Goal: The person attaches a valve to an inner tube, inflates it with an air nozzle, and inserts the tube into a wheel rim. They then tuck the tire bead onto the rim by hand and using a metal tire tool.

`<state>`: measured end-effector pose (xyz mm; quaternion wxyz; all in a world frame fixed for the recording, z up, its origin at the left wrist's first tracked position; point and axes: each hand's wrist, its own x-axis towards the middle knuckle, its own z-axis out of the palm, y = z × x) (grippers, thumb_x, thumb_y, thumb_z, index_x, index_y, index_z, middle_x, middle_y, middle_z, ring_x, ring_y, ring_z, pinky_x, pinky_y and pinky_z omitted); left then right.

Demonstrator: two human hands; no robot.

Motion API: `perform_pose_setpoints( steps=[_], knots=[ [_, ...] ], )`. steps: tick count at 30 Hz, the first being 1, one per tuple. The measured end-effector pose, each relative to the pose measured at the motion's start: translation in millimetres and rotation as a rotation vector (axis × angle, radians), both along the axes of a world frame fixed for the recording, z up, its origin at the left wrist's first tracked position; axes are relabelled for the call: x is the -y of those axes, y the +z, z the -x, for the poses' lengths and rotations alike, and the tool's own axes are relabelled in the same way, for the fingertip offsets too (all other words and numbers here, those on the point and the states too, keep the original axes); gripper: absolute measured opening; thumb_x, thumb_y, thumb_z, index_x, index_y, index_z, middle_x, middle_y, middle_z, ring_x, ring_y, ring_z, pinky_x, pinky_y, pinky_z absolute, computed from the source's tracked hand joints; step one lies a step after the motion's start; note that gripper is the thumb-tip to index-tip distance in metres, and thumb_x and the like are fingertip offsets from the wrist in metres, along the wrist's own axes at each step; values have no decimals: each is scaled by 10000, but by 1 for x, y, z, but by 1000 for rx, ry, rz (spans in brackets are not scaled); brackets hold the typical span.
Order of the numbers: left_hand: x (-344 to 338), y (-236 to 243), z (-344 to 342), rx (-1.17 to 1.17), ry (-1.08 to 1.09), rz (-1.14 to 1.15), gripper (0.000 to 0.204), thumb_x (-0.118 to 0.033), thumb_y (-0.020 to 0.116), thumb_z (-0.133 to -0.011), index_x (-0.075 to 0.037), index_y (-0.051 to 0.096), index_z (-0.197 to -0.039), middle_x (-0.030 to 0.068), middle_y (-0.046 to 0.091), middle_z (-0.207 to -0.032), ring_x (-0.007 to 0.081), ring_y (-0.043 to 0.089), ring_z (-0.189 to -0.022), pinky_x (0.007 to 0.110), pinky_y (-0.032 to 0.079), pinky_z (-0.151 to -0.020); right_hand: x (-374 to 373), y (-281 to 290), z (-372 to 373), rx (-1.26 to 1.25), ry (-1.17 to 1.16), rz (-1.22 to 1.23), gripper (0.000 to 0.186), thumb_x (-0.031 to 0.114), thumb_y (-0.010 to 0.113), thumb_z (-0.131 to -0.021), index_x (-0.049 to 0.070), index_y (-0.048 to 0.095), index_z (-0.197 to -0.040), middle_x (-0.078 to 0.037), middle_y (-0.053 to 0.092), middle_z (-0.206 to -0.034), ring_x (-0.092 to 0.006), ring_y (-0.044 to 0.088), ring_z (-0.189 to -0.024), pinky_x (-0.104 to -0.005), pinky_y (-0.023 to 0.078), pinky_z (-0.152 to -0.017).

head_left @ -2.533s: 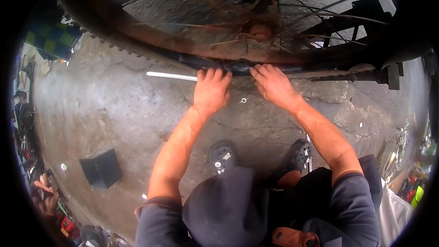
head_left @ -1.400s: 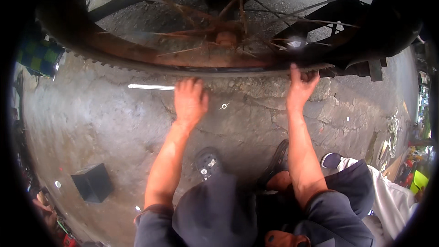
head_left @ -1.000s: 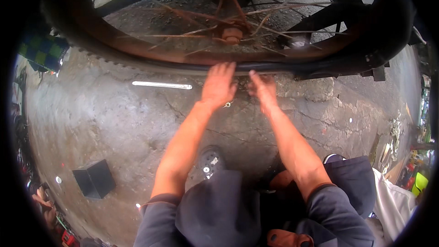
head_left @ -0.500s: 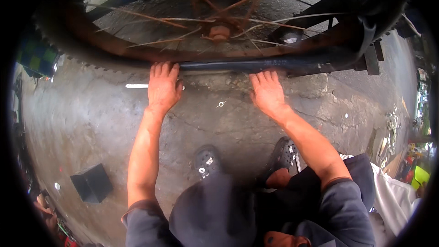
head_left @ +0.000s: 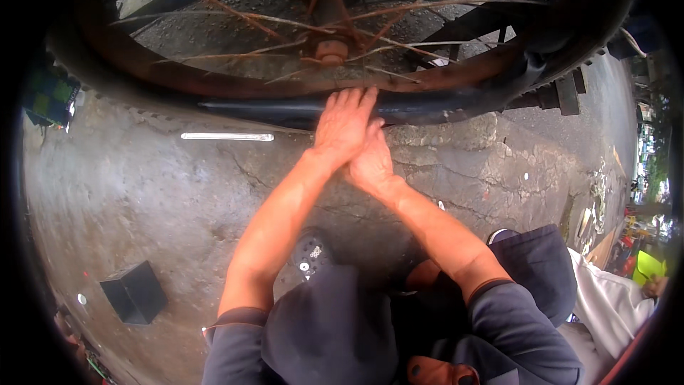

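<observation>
A rusty spoked wheel [head_left: 331,50] fills the top of the head view, with a black inner tube [head_left: 434,107] lying along the lower part of the tire [head_left: 153,107]. My left hand [head_left: 345,117] reaches up to the tube at the middle, fingers stretched out and resting on it. Partly beneath it is my right hand [head_left: 370,160], touching or very near the tire, most of its fingers hidden. A flat silver bar [head_left: 226,136] lies on the floor below the tire, left of my hands.
A dark block [head_left: 133,292] sits on the cracked concrete floor at lower left. Dark metal parts [head_left: 566,96] are behind the tire at right. A green-checked item [head_left: 50,93] is at left. Another person in light trousers [head_left: 605,296] is at lower right, near a yellow object [head_left: 648,267].
My hands, apart half a second ago, have come together at the middle: the left moved rightward along the tube, the right leftward, now underneath it. More tube shows to the left.
</observation>
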<state>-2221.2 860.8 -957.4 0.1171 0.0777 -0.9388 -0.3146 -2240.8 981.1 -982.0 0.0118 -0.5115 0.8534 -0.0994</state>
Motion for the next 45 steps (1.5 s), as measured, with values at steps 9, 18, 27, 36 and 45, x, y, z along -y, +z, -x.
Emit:
perform_pose_setpoints(
  steps=[9,18,27,36,45],
  knots=[
    [36,-26,-15,178,189,-264,422,-260,664,-941,-36,632,-1298,227,648,-1272,415,620,-1163,474,500,-974,-10,33,57,-111,149,-260,468,185,640,-824,15,614,-1259,-149,624,-1136,-313,591,-1075,-427,431,-979],
    [33,0,-20,530,174,-13,379,-251,697,-903,-120,665,-1258,173,700,-1191,387,683,-1037,488,531,-902,-29,39,33,-65,5,-248,645,248,786,-703,-11,571,-1253,-176,566,-1070,-362,550,-1064,-513,405,-1034],
    [-33,40,37,-247,-92,-178,626,-277,737,-875,-59,520,-1420,215,521,-1424,401,497,-1305,501,401,-1108,0,-7,-14,-158,31,-166,497,272,523,-951,4,507,-1368,-179,532,-1225,-357,498,-1198,-509,366,-1076],
    [-43,13,50,-164,-89,-228,413,-280,737,-884,-64,652,-1226,161,650,-1248,403,607,-1130,457,523,-923,9,-11,-30,261,7,-238,625,311,503,-963,8,413,-1503,-240,456,-1472,-414,381,-1424,-526,262,-1207],
    [-19,1,53,7,173,-237,232,-224,724,-891,-75,727,-1069,109,721,-1125,384,677,-996,461,549,-842,-11,10,39,-482,363,-275,479,183,564,-882,-59,573,-1295,-305,521,-1328,-479,487,-1204,-697,399,-981]
  ],
)
